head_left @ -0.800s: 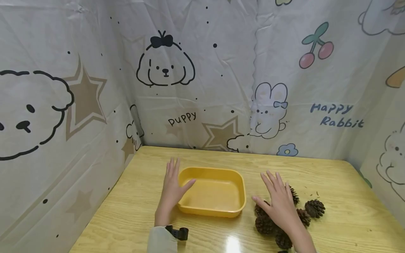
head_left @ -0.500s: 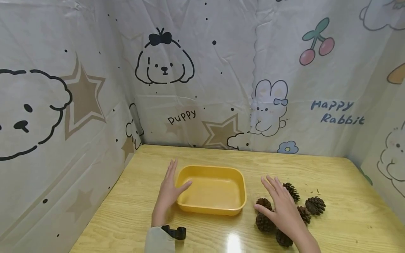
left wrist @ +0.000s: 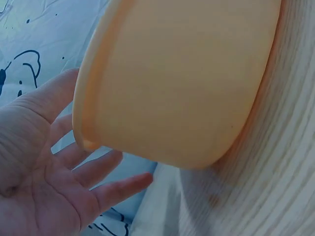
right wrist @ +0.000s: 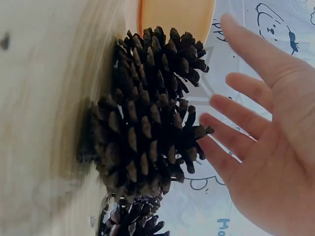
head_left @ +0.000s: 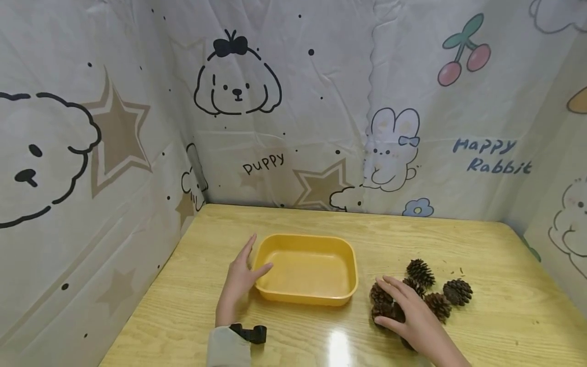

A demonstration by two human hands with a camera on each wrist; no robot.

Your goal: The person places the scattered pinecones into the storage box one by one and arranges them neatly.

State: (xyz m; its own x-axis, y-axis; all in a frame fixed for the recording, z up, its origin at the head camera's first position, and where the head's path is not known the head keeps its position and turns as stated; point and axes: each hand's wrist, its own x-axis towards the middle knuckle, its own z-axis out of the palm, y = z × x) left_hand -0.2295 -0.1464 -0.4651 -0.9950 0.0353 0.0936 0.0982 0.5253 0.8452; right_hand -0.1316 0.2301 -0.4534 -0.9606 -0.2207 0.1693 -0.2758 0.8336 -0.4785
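A yellow rectangular plastic basin (head_left: 307, 297) stands upright on the table, nothing inside it. My left hand (head_left: 239, 278) is at its left side, fingers spread and thumb over the rim; in the left wrist view the fingers are loosely extended around the basin's corner (left wrist: 172, 88). My right hand (head_left: 415, 318) hovers over a cluster of brown pine cones, fingers gently bent and holding nothing. Close to those fingertips in the right wrist view is a large pine cone (right wrist: 147, 142). The hand partly hides the nearest pine cones in the head view.
Farther right lie more pine cones, one (head_left: 457, 292) at the outer edge and another (head_left: 420, 272) at the back. Small brown flakes are scattered behind them. A printed cloth (head_left: 293, 117) walls the wooden table (head_left: 183, 316) at back and sides.
My right hand has come down toward the pine cones, its fingers bending a little. My left hand has moved slightly left and lower beside the basin. The head view has tipped downward.
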